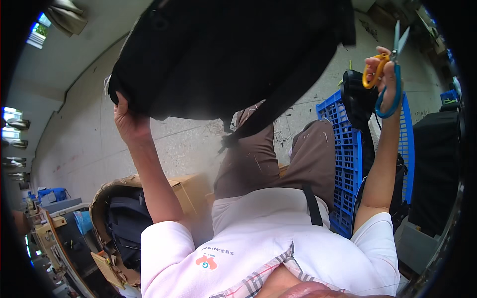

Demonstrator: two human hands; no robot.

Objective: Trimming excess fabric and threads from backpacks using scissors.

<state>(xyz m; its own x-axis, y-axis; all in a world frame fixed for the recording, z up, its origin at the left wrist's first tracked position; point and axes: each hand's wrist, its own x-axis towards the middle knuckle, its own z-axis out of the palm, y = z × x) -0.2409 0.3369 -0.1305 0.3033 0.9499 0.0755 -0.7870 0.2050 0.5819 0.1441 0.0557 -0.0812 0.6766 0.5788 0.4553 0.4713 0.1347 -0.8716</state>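
A large black fabric bag (223,54) with a hanging strap (278,107) fills the upper middle. On its lower left edge my left hand (131,121) is closed, thumb on the near side, the other fingers hidden behind the cloth. White threads stick out just above that hand. Out to the right, my right hand (390,82) is raised and holds a pair of scissors (396,55). One scissor loop is yellow, the other blue, and the blades point up, slightly apart. The scissors are away from the bag.
A blue plastic crate (345,164) with black bags stands right of my legs. At my left is a cardboard box (186,196) and an open carton holding a dark backpack (130,226). Scraps and threads litter the grey floor (174,141). Black material (432,169) stands at far right.
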